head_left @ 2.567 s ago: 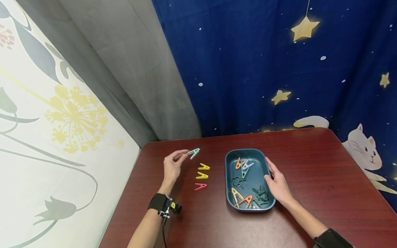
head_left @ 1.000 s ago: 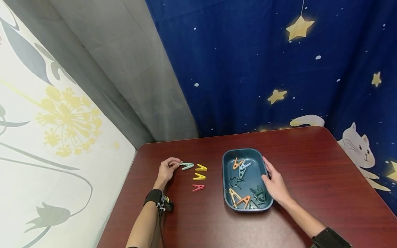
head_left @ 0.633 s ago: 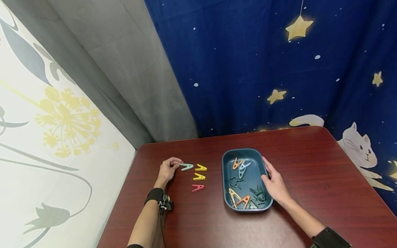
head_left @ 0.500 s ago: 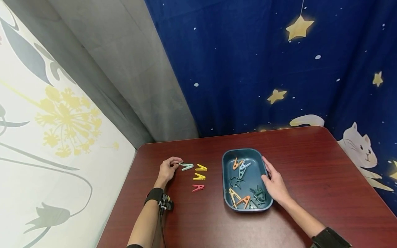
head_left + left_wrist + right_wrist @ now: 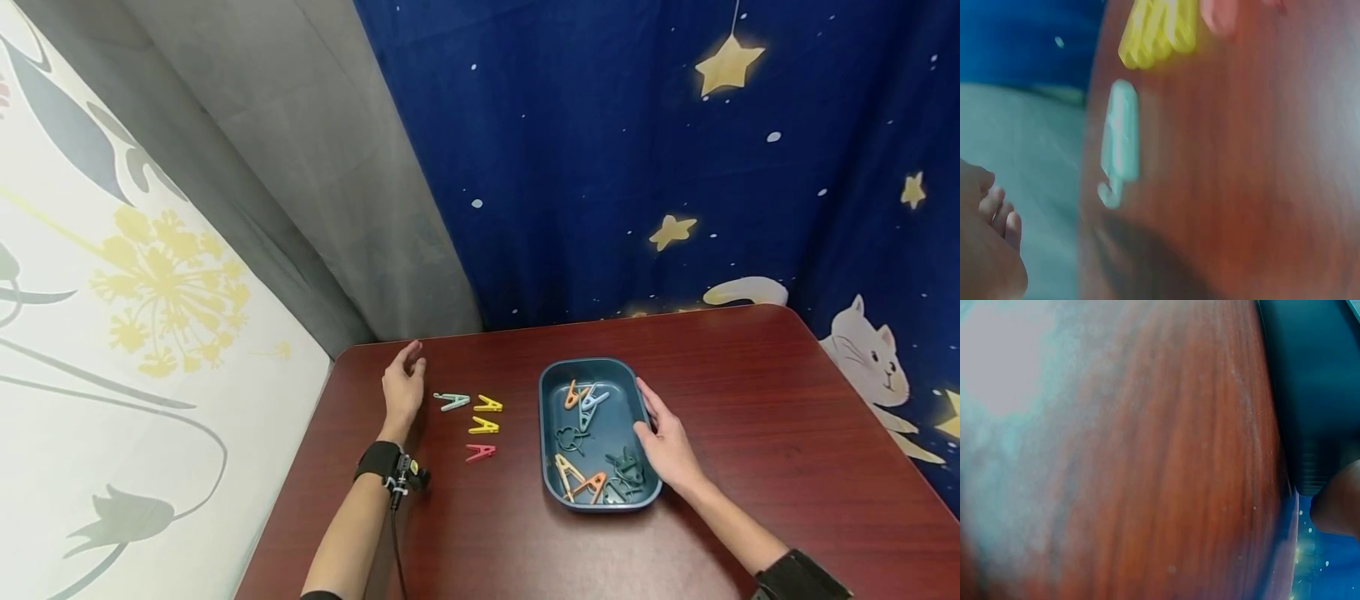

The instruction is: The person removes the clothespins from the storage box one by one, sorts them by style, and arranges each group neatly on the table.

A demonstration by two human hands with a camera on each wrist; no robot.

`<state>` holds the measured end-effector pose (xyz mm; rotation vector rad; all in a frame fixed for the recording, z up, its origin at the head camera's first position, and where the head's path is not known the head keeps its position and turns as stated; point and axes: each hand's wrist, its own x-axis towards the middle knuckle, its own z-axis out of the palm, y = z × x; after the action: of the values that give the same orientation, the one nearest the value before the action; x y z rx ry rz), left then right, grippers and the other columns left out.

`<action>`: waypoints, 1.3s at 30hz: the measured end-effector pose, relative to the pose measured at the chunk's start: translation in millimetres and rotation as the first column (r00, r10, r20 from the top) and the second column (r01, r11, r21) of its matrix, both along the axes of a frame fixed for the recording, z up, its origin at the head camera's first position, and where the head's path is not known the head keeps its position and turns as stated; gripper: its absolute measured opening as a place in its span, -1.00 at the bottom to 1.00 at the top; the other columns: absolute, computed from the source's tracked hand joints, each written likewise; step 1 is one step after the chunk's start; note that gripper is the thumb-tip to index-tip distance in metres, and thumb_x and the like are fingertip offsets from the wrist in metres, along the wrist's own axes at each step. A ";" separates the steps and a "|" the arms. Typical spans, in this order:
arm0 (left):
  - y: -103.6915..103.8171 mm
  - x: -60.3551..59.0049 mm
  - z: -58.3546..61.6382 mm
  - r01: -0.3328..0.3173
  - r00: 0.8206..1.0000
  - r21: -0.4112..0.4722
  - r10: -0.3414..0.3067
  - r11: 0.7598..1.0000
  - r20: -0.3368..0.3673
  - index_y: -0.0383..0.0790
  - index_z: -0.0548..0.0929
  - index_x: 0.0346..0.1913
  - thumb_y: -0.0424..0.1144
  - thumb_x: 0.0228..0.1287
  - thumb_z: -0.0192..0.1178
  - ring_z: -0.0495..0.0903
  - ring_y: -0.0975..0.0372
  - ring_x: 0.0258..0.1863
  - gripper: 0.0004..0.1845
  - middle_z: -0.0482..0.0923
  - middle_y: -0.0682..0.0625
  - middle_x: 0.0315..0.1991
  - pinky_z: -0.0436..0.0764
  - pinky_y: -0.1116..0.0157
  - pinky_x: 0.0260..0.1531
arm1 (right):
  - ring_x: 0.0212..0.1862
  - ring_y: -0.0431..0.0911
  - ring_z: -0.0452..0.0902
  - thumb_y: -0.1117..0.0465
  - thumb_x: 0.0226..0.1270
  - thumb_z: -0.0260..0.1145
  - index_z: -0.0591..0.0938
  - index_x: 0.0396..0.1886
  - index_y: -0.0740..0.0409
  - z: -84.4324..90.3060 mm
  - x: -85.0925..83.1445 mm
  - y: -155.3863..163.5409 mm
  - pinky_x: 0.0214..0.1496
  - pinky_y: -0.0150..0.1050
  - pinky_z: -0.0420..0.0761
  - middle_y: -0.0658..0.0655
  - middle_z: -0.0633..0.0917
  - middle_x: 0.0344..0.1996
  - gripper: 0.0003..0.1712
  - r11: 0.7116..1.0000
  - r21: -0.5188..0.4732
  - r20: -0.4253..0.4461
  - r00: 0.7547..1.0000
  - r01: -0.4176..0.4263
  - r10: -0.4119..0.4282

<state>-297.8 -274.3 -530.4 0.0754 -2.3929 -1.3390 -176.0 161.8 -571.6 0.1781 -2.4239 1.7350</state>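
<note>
Mint clip (image 5: 452, 401) lies flat on the counter (image 5: 750, 392), just left of the far yellow clip (image 5: 488, 404); its long axis runs left-right, tips toward that clip. Left hand (image 5: 402, 387) is clear of it, fingers relaxed and empty, so placing looks done. Right hand (image 5: 667, 446) rests straight-fingered against the tray (image 5: 551, 479); next pick likely calls for pinching one clip there.

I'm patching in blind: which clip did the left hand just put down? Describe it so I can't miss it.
Start at the blue tray on the red-brown table. Left of it lie four clips; the mint green clip is the farthest left, nearest the left hand. Its neighbours are yellow or red.
</note>
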 end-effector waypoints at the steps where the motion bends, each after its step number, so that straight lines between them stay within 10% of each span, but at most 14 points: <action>1: 5.6 -0.3 4.3 0.004 1.000 0.025 -0.004 1.000 -0.015 -0.22 0.57 0.46 -0.37 0.59 0.22 0.59 -0.04 0.33 -0.55 0.62 -0.12 0.36 0.55 0.01 0.31 | 0.57 0.33 0.18 0.53 0.52 0.08 0.16 0.71 0.22 -0.1 0.1 0.0 0.19 -0.77 0.14 0.40 0.24 0.61 -0.19 1.000 0.000 0.000 1.000 0.000 0.000; 10: 55.8 4.4 29.8 0.144 0.990 0.182 -0.141 0.973 -0.028 -0.24 0.43 0.57 -0.28 0.55 0.31 0.44 -0.02 0.49 -0.38 0.46 -0.14 0.50 0.45 0.06 0.42 | 0.55 0.34 0.23 0.53 0.51 0.09 0.17 0.71 0.22 -2.4 -0.5 -0.2 0.20 -0.77 0.14 0.39 0.27 0.60 -0.19 1.000 0.000 -0.011 1.000 0.000 0.000; 22: 110.0 16.4 44.1 0.394 0.919 0.255 -0.384 0.883 -0.090 -0.29 0.37 0.59 -0.35 0.48 0.36 0.38 -0.01 0.52 -0.30 0.41 -0.16 0.54 0.38 -0.03 0.46 | 0.53 0.34 0.26 0.54 0.51 0.08 0.17 0.71 0.22 -1.5 0.5 -0.4 0.19 -0.76 0.17 0.40 0.28 0.59 -0.19 1.000 -0.010 -0.019 1.000 -0.002 0.002; 29: 132.8 25.5 40.1 0.580 0.812 0.234 -0.577 0.781 -0.088 -0.26 0.38 0.59 -0.41 0.46 0.35 0.39 -0.01 0.52 -0.30 0.40 -0.20 0.53 0.43 0.14 0.43 | 0.55 0.32 0.24 0.53 0.52 0.08 0.17 0.71 0.23 -0.9 0.0 -0.1 0.19 -0.76 0.17 0.38 0.28 0.60 -0.19 1.000 -0.014 -0.012 1.000 -0.004 0.004; 39: 161.2 32.3 26.6 0.777 0.594 0.252 -0.804 0.577 0.011 -0.26 0.45 0.55 -0.47 0.41 0.36 0.47 0.02 0.47 -0.32 0.48 -0.14 0.49 0.51 0.23 0.35 | 0.54 0.34 0.24 0.55 0.51 0.08 0.17 0.70 0.26 -1.4 -0.9 -0.5 0.20 -0.76 0.18 0.40 0.27 0.59 -0.20 1.000 -0.016 -0.024 1.000 -0.004 0.004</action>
<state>-265.6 -113.1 -503.8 -1.0234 -2.4377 -2.0252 -176.9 161.3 -573.0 0.2007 -2.3938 1.7439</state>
